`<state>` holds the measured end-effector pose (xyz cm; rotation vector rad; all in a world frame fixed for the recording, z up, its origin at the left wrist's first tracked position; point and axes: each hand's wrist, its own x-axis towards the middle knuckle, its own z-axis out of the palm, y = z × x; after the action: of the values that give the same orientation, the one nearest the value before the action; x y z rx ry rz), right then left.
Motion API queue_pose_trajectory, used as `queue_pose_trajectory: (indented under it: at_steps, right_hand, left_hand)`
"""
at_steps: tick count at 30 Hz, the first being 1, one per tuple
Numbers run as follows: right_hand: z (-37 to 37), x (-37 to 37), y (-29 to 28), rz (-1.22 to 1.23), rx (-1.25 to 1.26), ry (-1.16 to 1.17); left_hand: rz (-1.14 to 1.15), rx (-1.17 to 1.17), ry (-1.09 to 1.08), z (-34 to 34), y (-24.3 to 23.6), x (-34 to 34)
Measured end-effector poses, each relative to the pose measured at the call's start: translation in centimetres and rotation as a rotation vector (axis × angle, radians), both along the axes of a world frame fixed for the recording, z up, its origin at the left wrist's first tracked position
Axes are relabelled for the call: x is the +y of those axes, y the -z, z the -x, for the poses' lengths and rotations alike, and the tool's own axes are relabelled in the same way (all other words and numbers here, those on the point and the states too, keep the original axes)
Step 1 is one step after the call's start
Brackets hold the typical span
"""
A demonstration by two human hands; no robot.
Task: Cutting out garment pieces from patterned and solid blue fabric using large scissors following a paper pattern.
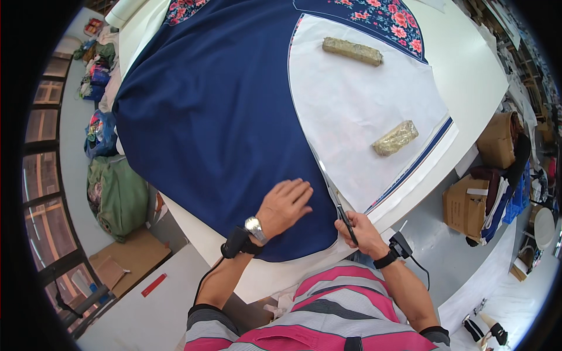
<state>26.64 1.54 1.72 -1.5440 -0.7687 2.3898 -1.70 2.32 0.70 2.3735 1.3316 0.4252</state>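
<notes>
Navy blue fabric (205, 117) is spread over a white table (462, 58). A white pattern-shaped sheet (357, 88) lies on its right part. Fingers together and stretched out, my left hand (285, 206) rests on the navy fabric beside the sheet's curved left edge. My right hand (366, 235) is closed round the dark handles of a pair of scissors (345, 216). Their blades point away from me, at the edge between the sheet and the fabric. Two bar-shaped weights in clear wrap, one far (352, 51) and one nearer (396, 138), hold down the sheet.
Floral-print fabric (392, 23) shows beyond the sheet. Past the table's right side stand cardboard boxes (465, 205) with folded cloth. On the left are a green sack (120, 196), a blue bag (100, 133) and a red-handled item (154, 285) on a pale surface.
</notes>
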Motion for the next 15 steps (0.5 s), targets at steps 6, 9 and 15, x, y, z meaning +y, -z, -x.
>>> queue_pose_trajectory:
  at_steps: [6, 9, 15]
  right_hand:
    - [0.0, -0.4, 0.5, -0.012, -0.004, 0.004]
    - [0.2, -0.2, 0.1, -0.008, -0.009, 0.015]
    - [1.2, 0.5, -0.3, -0.032, -0.061, -0.014]
  left_hand:
    - [-0.205, 0.123, -0.263, 4.2, 0.1, 5.7]
    - [-0.155, 0.217, -0.308, 6.3, 1.9, 6.0]
    - [-0.113, 0.245, -0.301, 7.6, 3.3, 5.5]
